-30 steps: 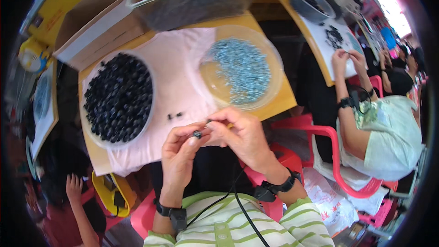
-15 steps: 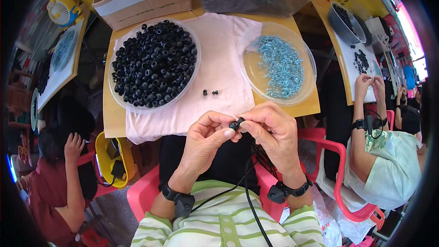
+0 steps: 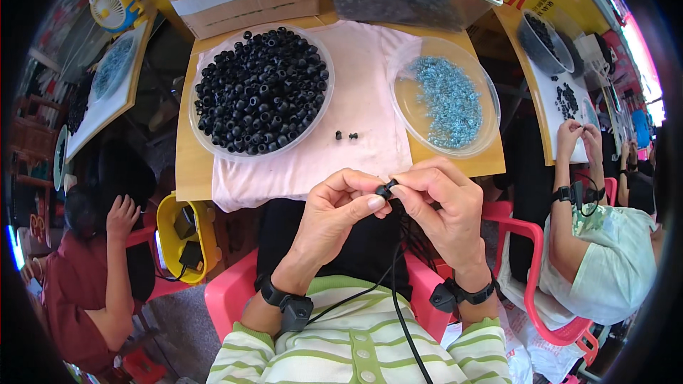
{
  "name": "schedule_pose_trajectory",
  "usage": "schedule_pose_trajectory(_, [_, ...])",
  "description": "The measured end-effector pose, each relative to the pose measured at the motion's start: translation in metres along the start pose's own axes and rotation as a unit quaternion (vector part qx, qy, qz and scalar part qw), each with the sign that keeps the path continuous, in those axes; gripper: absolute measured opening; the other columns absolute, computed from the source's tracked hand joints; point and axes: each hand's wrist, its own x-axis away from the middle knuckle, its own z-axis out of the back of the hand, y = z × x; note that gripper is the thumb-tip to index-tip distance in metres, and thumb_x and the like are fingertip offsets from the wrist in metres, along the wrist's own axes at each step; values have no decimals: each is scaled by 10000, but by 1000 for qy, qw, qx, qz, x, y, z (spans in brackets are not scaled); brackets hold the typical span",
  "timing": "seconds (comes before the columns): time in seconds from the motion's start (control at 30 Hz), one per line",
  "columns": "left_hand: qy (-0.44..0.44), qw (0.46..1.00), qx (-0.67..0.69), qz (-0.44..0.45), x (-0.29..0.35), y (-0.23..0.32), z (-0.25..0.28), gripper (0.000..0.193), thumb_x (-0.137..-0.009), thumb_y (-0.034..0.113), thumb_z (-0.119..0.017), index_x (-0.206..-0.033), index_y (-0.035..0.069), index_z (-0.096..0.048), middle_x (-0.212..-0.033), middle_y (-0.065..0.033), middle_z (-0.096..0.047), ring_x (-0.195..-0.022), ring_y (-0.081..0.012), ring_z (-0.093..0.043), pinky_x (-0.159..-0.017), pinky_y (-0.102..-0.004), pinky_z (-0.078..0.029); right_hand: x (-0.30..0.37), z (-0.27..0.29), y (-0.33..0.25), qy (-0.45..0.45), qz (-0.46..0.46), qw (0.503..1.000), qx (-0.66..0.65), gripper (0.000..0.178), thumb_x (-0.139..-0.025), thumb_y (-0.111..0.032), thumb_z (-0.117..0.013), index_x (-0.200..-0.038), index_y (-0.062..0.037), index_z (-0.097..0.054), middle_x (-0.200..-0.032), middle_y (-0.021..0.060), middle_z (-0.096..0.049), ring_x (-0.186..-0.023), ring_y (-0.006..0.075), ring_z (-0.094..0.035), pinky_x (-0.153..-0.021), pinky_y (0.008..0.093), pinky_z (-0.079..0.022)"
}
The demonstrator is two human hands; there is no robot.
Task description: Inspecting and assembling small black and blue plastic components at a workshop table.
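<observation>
The fingers of the left hand point(image 3: 345, 203) and the right hand point(image 3: 448, 203) are pinched together on a small black piece point(image 3: 386, 189), held up just past the desk's near edge; whether it is one part or two pressed together, I cannot tell. That piece seems unfinished in hand. Beyond it, two small black pieces point(image 3: 353, 136) lie side by side on the pink cloth point(image 3: 370, 57), probably all that is done. Much appears left: black hollow parts point(image 3: 263, 92) heap the left tub point(image 3: 204, 144), and shiny bluish bits point(image 3: 452, 99) cover much of the right tub point(image 3: 409, 96).

Behind, on the desk point(image 3: 193, 178), stand a cardboard box point(image 3: 249, 3) and a clear bin point(image 3: 395, 3). Black cables point(image 3: 395, 291) cross the lap; nothing visible blocks either tub. A co-worker point(image 3: 597, 256) sits at the right.
</observation>
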Motion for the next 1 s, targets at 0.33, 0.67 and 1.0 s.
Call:
schedule_pose_trajectory(0.33, [6, 1000, 4, 7, 3, 1, 1, 153, -854, -8, -671, -1001, -7, -626, -972, -94, -667, -832, -149, -645, -793, -285, -539, -1, -1, -4, -18, 21, 999, 23, 117, -807, 8, -698, -918, -2, -662, -815, 78, -612, -656, 178, -610, -570, 277, -496])
schedule_pose_trajectory(0.67, [11, 995, 77, 66, 2, -1, 0, 138, -887, 39, -649, -1025, 31, -637, -1023, -79, -660, -959, -148, -633, -854, -307, -530, -1, -1, -7, -21, 114, 978, 172, 245, -701, -38, -734, -926, -47, -638, -858, 56, -591, -747, 206, -620, -595, 301, -523])
schedule_pose_trajectory(1.0, [-2, 988, 88, 126, 2, -5, 10, 103, -879, 27, -653, -982, 23, -660, -1081, -103, -661, -957, -152, -641, -880, -318, -526, 1, 2, 6, -93, 170, 957, 217, 196, -689, -36, -707, -858, -19, -609, -862, 44, -564, -756, 185, -597, -594, 281, -502])
